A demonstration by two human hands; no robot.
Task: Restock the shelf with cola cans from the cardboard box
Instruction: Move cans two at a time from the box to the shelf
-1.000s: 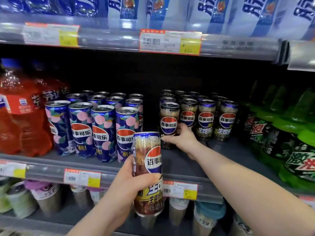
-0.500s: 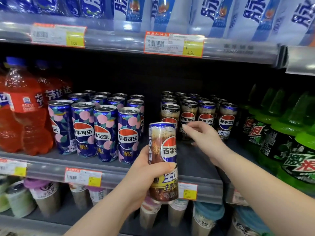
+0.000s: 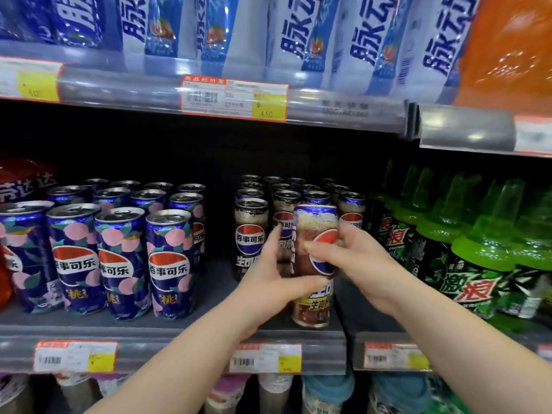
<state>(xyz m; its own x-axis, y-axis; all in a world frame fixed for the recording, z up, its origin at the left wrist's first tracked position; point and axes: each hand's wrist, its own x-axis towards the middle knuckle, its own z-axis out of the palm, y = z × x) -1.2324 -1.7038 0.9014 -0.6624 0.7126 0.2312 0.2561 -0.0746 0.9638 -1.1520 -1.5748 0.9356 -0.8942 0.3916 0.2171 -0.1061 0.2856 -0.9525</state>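
Observation:
A tall brown-and-blue cola can (image 3: 314,234) stands upright over the front of the middle shelf (image 3: 167,327), in front of the rows of matching brown cola cans (image 3: 250,231). My left hand (image 3: 268,279) wraps its lower left side. My right hand (image 3: 352,258) holds its right side, fingers across the logo. The can's base is close to the shelf surface; I cannot tell if it touches. The cardboard box is out of view.
Blue peach-print cola cans (image 3: 167,264) fill the shelf's left part, with an open gap between them and the brown cans. Green soda bottles (image 3: 466,264) stand at the right, orange bottles at far left. Price rails (image 3: 233,97) edge each shelf; cups sit below.
My left hand has carried the can up and to the right onto the shelf front. My right hand left the shelved cans and took hold of the carried can.

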